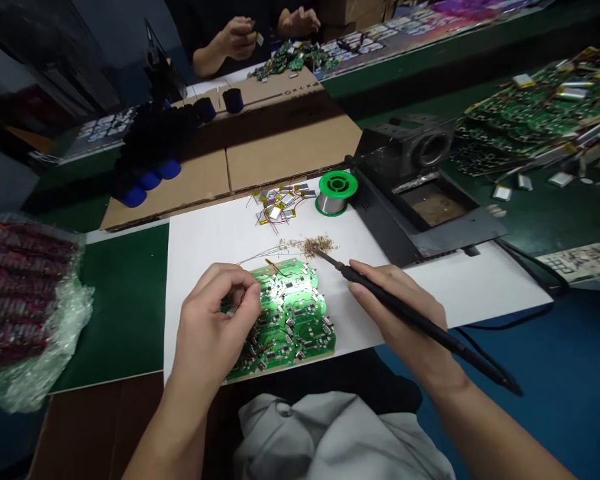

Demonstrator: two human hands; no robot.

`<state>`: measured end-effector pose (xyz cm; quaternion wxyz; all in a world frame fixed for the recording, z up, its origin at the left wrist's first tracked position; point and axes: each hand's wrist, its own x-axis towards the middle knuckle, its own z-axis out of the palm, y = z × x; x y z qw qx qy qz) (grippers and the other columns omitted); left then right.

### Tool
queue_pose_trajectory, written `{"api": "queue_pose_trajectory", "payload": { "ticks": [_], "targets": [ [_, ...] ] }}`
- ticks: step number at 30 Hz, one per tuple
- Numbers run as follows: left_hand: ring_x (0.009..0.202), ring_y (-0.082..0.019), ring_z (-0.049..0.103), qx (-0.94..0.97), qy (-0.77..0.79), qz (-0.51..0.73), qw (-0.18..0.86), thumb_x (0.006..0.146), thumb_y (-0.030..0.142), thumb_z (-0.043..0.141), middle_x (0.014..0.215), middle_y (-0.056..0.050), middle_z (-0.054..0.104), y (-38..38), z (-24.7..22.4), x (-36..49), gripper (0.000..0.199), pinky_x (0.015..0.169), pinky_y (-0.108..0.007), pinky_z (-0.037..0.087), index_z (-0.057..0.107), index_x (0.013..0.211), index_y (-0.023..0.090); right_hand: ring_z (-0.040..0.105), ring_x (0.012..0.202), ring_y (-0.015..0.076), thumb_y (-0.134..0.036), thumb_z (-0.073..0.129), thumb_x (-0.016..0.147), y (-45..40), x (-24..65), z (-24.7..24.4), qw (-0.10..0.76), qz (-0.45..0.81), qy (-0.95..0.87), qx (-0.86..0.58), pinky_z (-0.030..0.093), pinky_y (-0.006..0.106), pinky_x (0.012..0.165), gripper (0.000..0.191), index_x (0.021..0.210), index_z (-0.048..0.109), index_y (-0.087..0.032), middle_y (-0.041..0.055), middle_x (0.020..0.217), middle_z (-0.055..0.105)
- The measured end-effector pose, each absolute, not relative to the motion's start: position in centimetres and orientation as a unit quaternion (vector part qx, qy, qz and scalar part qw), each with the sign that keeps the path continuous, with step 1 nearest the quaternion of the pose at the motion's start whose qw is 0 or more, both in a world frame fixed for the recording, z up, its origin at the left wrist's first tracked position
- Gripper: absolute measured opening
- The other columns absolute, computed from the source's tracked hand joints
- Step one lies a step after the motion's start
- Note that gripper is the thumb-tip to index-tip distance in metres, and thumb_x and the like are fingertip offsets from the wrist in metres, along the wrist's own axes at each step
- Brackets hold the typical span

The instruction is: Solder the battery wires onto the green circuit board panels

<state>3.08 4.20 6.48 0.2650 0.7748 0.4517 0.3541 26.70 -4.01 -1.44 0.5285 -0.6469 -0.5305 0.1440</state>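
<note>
A pale card [580,261] at the right edge of the desk [125,300] bears large dark characters, slanted and too unclear to read with certainty; the cardboard [290,140] at the back carries a line of dark print near its far edge, also too small to read. No brand can be made out on the green spool [338,185] of silvery wire. The circuit board panel [300,313] lies on the white sheet [195,240], directly to the right of the left hand [220,320], whose thumb and fingertips are pressed together over its left part; whether they pinch something small between them cannot be told. The right hand [405,300], to the right of the panel and apart from it, holds a black soldering iron [410,310] like a pen, its tip at a heap of brown crumbs [317,246] just beyond the panel. Small wired battery cells [280,205] lie beyond the panel, left of the spool. A dark metal stand [405,153] is to the right of the spool, with stacked green boards [535,120] farther right. Across the desk, another person's hands [240,39] are above a pile of boards and cells [300,59], one holding a small piece.
</note>
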Motion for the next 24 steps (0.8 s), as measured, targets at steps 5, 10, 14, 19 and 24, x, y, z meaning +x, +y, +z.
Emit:
{"api": "queue_pose_trajectory", "payload": {
  "ticks": [5,10,14,19,24],
  "targets": [
    [0.070,-0.012,0.052,0.746,0.477,0.362,0.290,0.091,0.013,0.067,0.090,-0.001,0.057,4.4,6.7,2.8,0.015,0.057,-0.025,0.044,0.072,0.082,0.023,0.076,0.092,0.0179,-0.022,0.073,0.095,-4.1,26.4,-1.8,0.548,0.124,-0.521,-0.642,0.063,0.029,0.080,0.024,0.116,0.080,-0.032,0.0026,0.103,0.080],
    [0.076,-0.015,0.057,0.766,0.475,0.303,0.309,0.090,0.015,0.064,0.098,-0.003,0.060,4.4,6.9,2.7,0.015,0.057,-0.026,0.042,0.069,0.079,0.023,0.075,0.093,0.0155,-0.020,0.073,0.095,-4.1,26.4,-1.9,0.545,0.129,-0.531,-0.636,0.061,0.027,0.082,0.025,0.116,0.080,-0.032,0.0011,0.103,0.080],
    [0.113,-0.025,0.063,0.778,0.476,0.261,0.317,0.089,0.013,0.063,0.117,-0.007,0.064,4.1,6.8,3.1,0.016,0.068,-0.029,0.049,0.067,0.076,0.022,0.075,0.094,0.0158,-0.019,0.074,0.094,-4.0,26.4,-2.1,0.552,0.126,-0.528,-0.633,0.060,0.028,0.085,0.026,0.116,0.080,-0.032,0.0006,0.105,0.080],
    [0.120,-0.029,0.063,0.791,0.459,0.227,0.334,0.090,0.009,0.060,0.125,-0.008,0.068,4.3,6.5,3.8,0.020,0.104,-0.051,0.047,0.063,0.074,0.021,0.075,0.095,0.0204,-0.020,0.078,0.091,-4.9,25.7,-1.0,0.577,0.106,-0.484,-0.649,0.060,0.036,0.088,0.025,0.111,0.080,-0.033,0.0008,0.105,0.079],
    [0.122,-0.027,0.063,0.817,0.439,0.228,0.295,0.094,0.009,0.061,0.121,-0.008,0.070,4.2,6.1,4.2,0.020,0.113,-0.056,0.040,0.063,0.079,0.022,0.075,0.087,0.0259,-0.015,0.081,0.085,-7.3,25.3,0.1,0.611,0.121,-0.471,-0.626,0.058,0.043,0.077,0.030,0.109,0.081,-0.033,0.0031,0.098,0.078]
  ]
}}
